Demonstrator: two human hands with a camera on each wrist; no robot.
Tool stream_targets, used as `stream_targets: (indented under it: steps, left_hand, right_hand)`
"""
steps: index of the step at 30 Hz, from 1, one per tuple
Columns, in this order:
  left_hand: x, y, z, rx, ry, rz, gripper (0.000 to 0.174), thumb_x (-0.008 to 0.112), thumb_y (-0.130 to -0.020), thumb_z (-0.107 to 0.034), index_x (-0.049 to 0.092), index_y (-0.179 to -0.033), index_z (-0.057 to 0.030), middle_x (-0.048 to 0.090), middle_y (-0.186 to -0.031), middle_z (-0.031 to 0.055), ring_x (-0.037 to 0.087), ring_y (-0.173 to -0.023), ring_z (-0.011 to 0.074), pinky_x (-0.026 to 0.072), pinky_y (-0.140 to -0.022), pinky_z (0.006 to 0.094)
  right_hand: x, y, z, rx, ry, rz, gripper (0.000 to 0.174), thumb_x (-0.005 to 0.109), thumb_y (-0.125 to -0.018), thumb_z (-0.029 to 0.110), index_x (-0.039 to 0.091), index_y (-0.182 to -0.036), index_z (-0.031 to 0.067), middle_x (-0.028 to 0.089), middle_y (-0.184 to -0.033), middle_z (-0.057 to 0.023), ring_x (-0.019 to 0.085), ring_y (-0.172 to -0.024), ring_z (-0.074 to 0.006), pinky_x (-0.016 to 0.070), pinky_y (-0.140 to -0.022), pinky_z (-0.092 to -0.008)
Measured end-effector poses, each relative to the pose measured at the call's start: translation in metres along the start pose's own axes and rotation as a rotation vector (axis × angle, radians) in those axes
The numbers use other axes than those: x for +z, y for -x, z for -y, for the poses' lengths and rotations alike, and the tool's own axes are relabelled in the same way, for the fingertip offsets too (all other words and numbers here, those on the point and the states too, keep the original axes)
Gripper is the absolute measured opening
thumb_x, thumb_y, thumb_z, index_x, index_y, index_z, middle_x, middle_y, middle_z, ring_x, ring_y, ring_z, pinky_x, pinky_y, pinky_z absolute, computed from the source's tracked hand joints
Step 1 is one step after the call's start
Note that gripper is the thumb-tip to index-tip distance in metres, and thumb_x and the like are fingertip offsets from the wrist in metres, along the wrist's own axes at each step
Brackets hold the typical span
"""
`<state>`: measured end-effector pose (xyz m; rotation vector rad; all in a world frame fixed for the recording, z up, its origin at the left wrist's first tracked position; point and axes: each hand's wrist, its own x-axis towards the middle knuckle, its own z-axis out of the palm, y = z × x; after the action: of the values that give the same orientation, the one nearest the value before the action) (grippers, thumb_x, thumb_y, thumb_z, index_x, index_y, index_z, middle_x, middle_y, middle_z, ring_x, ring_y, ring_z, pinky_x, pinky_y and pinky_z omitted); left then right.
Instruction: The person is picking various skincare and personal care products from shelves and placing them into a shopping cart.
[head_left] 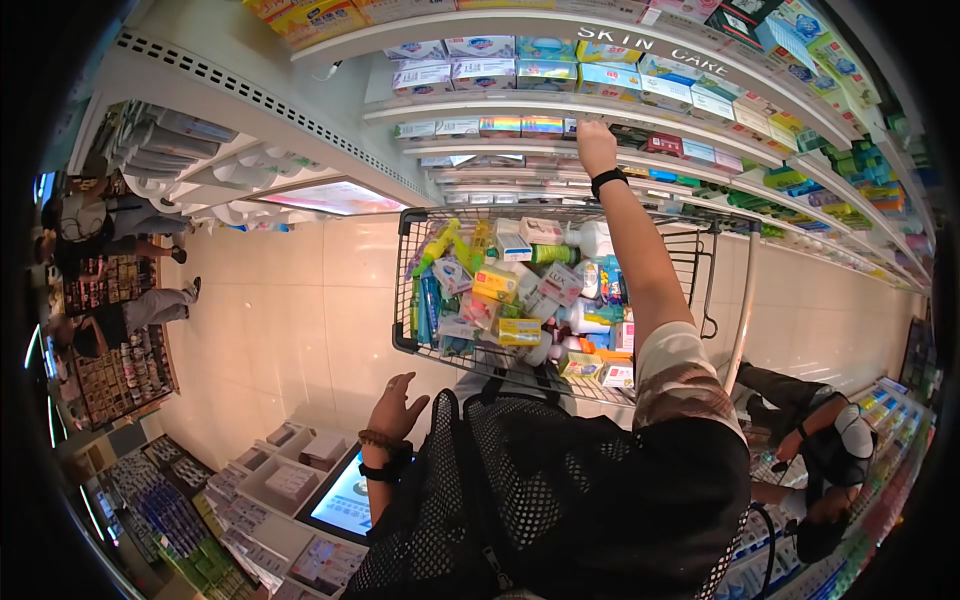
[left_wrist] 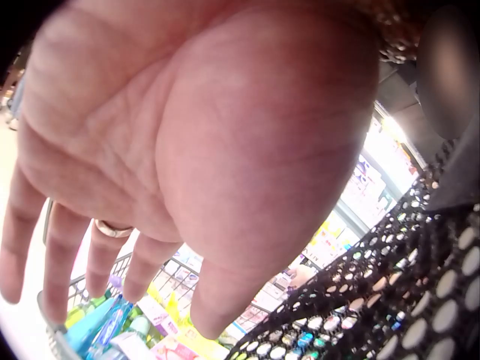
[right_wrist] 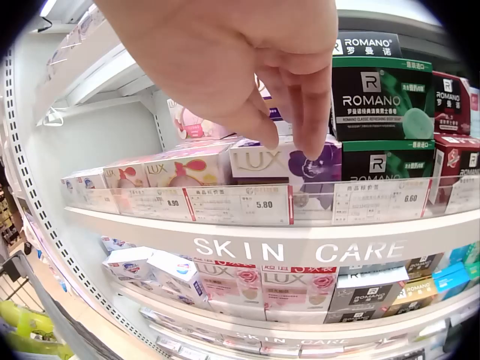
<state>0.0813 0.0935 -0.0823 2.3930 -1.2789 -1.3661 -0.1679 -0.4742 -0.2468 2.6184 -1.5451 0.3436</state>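
My right hand (head_left: 597, 148) reaches into the shelf beyond the cart. In the right wrist view, its thumb and fingers point down at a white and purple LUX soap box (right_wrist: 259, 161), fingertips right at its top edge. The box sits behind a price label on the shelf. My left hand (head_left: 395, 410) hangs at my side over the floor, holding nothing. Its palm and loosely spread fingers (left_wrist: 67, 247) fill much of the left wrist view, with a ring on one finger.
A wire shopping cart (head_left: 400, 340) full of boxes and bottles stands between me and the shelves. Green ROMANO soap boxes (right_wrist: 382, 105) stand right of the LUX box, pink LUX boxes (right_wrist: 187, 165) left. Another person (head_left: 830, 430) is at the right. A lit screen (head_left: 345, 500) stands behind my left hand.
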Motion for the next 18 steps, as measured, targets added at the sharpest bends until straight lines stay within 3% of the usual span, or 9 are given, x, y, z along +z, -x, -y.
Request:
stream_targets:
  steps: [2,5,6,9,12,13,14,15,18]
  left_hand:
    - [-0.001,0.000,-0.003,0.003,0.008,-0.013,0.059,0.073,-0.093,-0.029,0.051,-0.142,-0.0031,0.053,-0.142,0.0210,0.067,-0.103,0.0332,0.0569,-0.089,0.0404]
    - [-0.001,0.002,-0.002,0.017,0.033,-0.024,0.059,0.073,-0.093,-0.029,0.051,-0.142,-0.0043,0.054,-0.142,0.0207,0.067,-0.103,0.0333,0.0568,-0.088,0.0411]
    - [-0.002,0.001,-0.002,0.017,0.033,-0.019,0.059,0.073,-0.093,-0.029,0.051,-0.142,-0.0043,0.054,-0.142,0.0207,0.067,-0.103,0.0333,0.0568,-0.088,0.0411]
    - [0.001,0.003,0.007,-0.004,0.019,-0.011,0.058,0.072,-0.094,-0.029,0.051,-0.142,-0.0054,0.055,-0.141,0.0202,0.067,-0.103,0.0336,0.0568,-0.088,0.0419]
    - [0.000,0.001,0.014,0.009,-0.030,-0.019,0.059,0.072,-0.094,-0.032,0.051,-0.143,-0.0060,0.057,-0.139,0.0199,0.068,-0.102,0.0345,0.0571,-0.088,0.0429]
    - [-0.001,0.000,0.016,0.014,-0.031,-0.017,0.059,0.072,-0.094,-0.032,0.051,-0.143,-0.0060,0.057,-0.139,0.0199,0.068,-0.102,0.0345,0.0571,-0.088,0.0429]
    - [-0.001,-0.003,0.020,0.020,-0.036,-0.007,0.060,0.072,-0.094,-0.032,0.051,-0.143,-0.0056,0.057,-0.140,0.0200,0.069,-0.102,0.0348,0.0572,-0.088,0.0429]
    - [0.000,-0.005,0.024,0.025,-0.042,0.003,0.060,0.071,-0.094,-0.033,0.051,-0.143,-0.0053,0.057,-0.140,0.0200,0.069,-0.102,0.0352,0.0573,-0.088,0.0429]
    - [0.005,-0.018,0.043,0.124,-0.139,-0.033,0.061,0.071,-0.094,-0.033,0.051,-0.144,-0.0048,0.057,-0.142,0.0202,0.069,-0.103,0.0354,0.0574,-0.090,0.0427]
  right_hand:
    - [-0.001,0.008,0.008,0.059,-0.074,-0.111,0.033,0.063,-0.086,0.007,0.068,-0.119,0.0044,0.068,-0.119,-0.0177,0.070,-0.101,-0.0346,0.0584,-0.085,-0.0429]
    - [-0.013,0.038,0.016,0.109,-0.181,-0.134,0.045,0.061,-0.089,0.008,0.061,-0.134,0.0050,0.063,-0.131,-0.0181,0.067,-0.108,-0.0359,0.0570,-0.089,-0.0442]
    - [-0.025,0.056,0.022,0.172,-0.278,-0.133,0.039,0.060,-0.089,0.008,0.063,-0.128,0.0055,0.066,-0.124,-0.0158,0.065,-0.110,-0.0354,0.0558,-0.090,-0.0440]
    - [-0.022,0.129,0.034,0.234,-0.423,-0.263,0.018,0.061,-0.088,0.008,0.069,-0.104,0.0056,0.069,-0.095,-0.0143,0.065,-0.089,-0.0360,0.0529,-0.078,-0.0464]
    - [-0.029,0.209,0.054,0.272,-0.532,-0.054,0.018,0.066,-0.088,0.016,0.071,-0.100,0.0038,0.069,-0.086,-0.0148,0.065,-0.086,-0.0352,0.0519,-0.077,-0.0457]
    - [-0.023,0.234,0.059,0.218,-0.522,0.025,0.024,0.069,-0.087,0.021,0.072,-0.103,0.0031,0.070,-0.089,-0.0154,0.065,-0.088,-0.0359,0.0515,-0.080,-0.0464]
    - [-0.020,0.257,0.066,0.173,-0.510,0.156,0.046,0.075,-0.082,0.024,0.065,-0.122,0.0041,0.069,-0.110,-0.0172,0.062,-0.102,-0.0381,0.0503,-0.088,-0.0482]
    - [-0.020,0.278,0.073,0.176,-0.508,0.151,0.046,0.075,-0.082,0.024,0.065,-0.122,0.0041,0.069,-0.110,-0.0172,0.062,-0.102,-0.0381,0.0503,-0.088,-0.0482]
    - [0.003,0.315,0.078,0.169,-0.413,0.396,0.092,0.086,-0.067,0.023,0.040,-0.145,0.0081,0.049,-0.143,-0.0172,0.049,-0.126,-0.0409,0.0472,-0.099,-0.0506]
